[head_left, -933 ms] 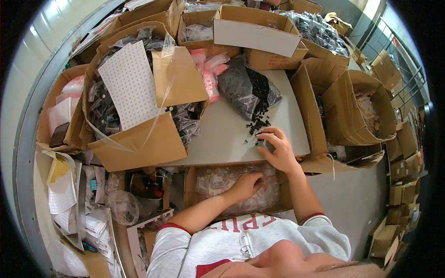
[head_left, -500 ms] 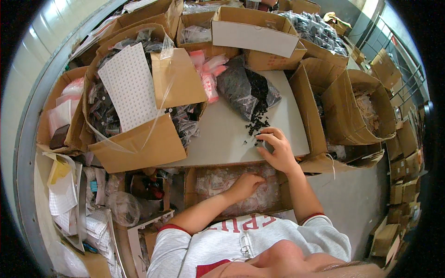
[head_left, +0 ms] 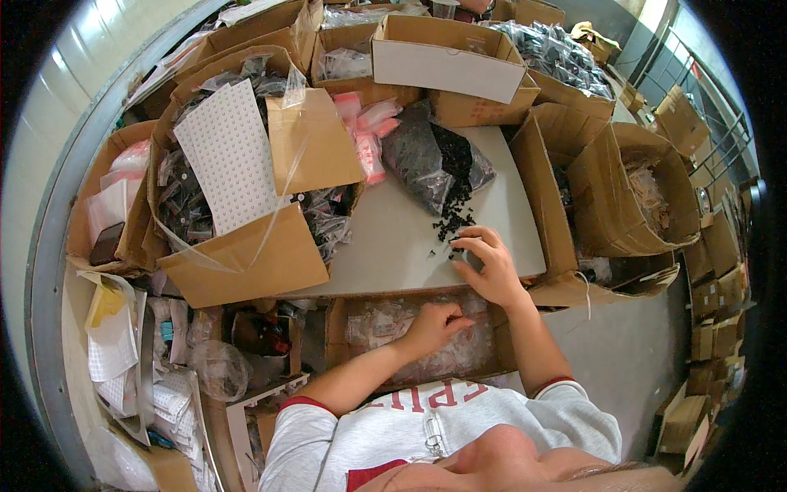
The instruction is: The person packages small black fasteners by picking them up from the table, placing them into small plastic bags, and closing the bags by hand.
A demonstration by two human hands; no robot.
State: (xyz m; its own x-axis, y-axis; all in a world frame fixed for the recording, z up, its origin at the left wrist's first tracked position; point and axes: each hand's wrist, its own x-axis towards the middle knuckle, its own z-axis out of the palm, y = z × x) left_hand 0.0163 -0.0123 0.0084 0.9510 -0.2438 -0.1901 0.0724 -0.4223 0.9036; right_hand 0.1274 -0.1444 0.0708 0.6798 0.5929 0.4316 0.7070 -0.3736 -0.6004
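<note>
My right hand (head_left: 494, 266) rests at the near edge of a loose spill of small black pieces (head_left: 452, 223) on the pale tabletop (head_left: 385, 254). Its thumb and forefinger are apart, with a few black bits between and beside them. The spill comes from an opened clear plastic bag (head_left: 418, 160) lying on its side. Lower down, my left hand (head_left: 438, 328) hovers over a shallow carton (head_left: 336, 332) of small clear plastic bags (head_left: 459, 353). Its fingers are curled together, and whatever they pinch is too small or hidden to make out.
Pink-and-clear bags (head_left: 369, 143) lie beside the black pieces. A large carton (head_left: 246, 262) with dark bagged parts and a dotted white sheet (head_left: 229, 156) stands left. Tall cartons (head_left: 545, 189) line the right edge; a white-sided box (head_left: 447, 70) sits at the back.
My left hand has risen slightly and its fingers have curled tighter. The right hand has stayed almost in place by the black pieces, its thumb and forefinger still apart.
</note>
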